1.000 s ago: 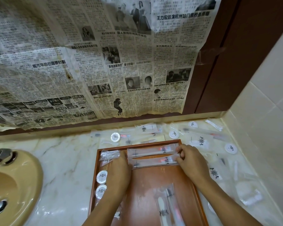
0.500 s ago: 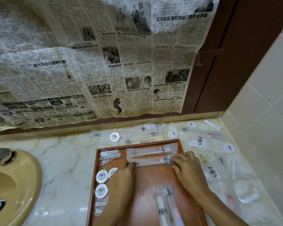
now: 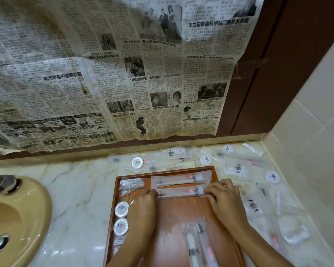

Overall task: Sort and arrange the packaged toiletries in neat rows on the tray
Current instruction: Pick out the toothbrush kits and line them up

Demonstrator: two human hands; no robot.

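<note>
A brown wooden tray (image 3: 169, 224) lies on the marble counter. Two long clear toothbrush packets lie crosswise at its far end: the back packet (image 3: 179, 179) and the front packet (image 3: 181, 191). My left hand (image 3: 143, 207) pinches the front packet's left end and my right hand (image 3: 223, 197) presses its right end. A bundle of small clear packets (image 3: 131, 184) sits in the tray's far left corner. Two round white soap discs (image 3: 121, 217) lie along the left edge. Another long packet (image 3: 198, 245) lies lengthwise near the front.
Loose packets and round discs (image 3: 237, 167) are scattered on the counter behind and to the right of the tray. A beige sink (image 3: 12, 222) with a dark tap is at the left. A tiled wall (image 3: 316, 151) stands at the right; newspaper hangs behind.
Both hands have drawn slightly back toward me with the front packet, setting it just below the back one. The soap discs at the left are now uncovered.
</note>
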